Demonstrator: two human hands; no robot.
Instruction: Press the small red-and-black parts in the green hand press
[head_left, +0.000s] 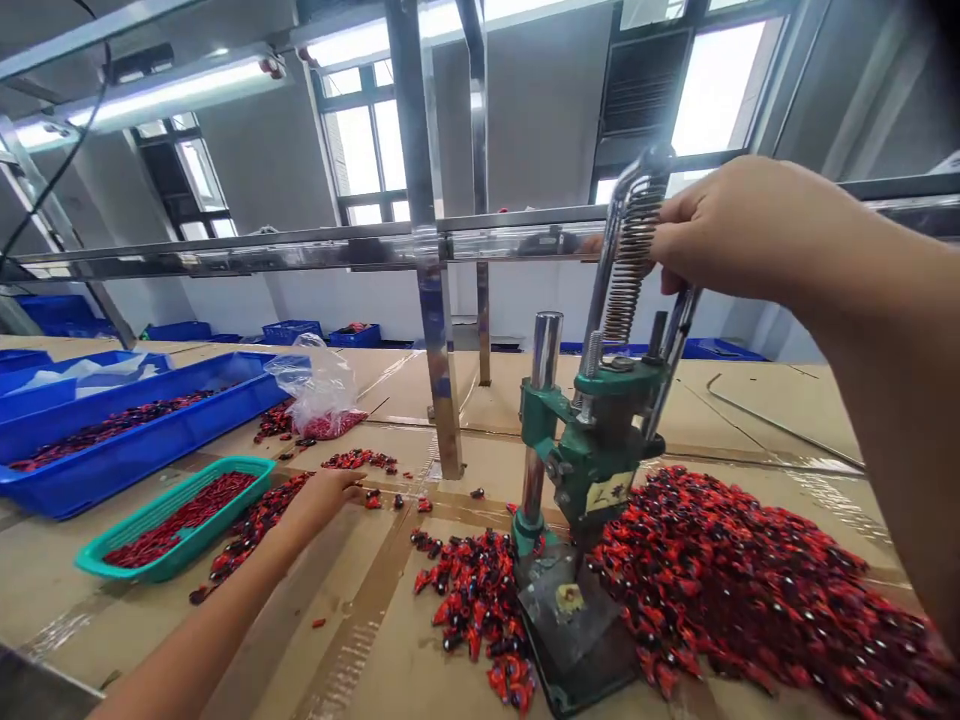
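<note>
My right hand (pixel 712 225) is raised, its fingers wrapped round the metal lever of a green hand press (pixel 600 430). A coil spring (pixel 628 260) runs beside the lever. My left hand (pixel 334 492) reaches over the cardboard-covered table, fingers stretched out, close to a few small red and black parts (pixel 373 498); nothing shows in its grasp. On the press's base plate (pixel 581 640) is a small yellowish spot. A big pile of red and black parts (pixel 720 580) lies right of the press, and a smaller pile (pixel 476 580) lies left of it.
A green basket (pixel 172 570) of small red pieces stands at left, with a long blue tray (pixel 180 440) of parts behind it. A clear plastic bag (pixel 319 385) holds red pieces. An upright metal post (pixel 439 370) rises behind the press. Blue crates (pixel 292 332) line the back.
</note>
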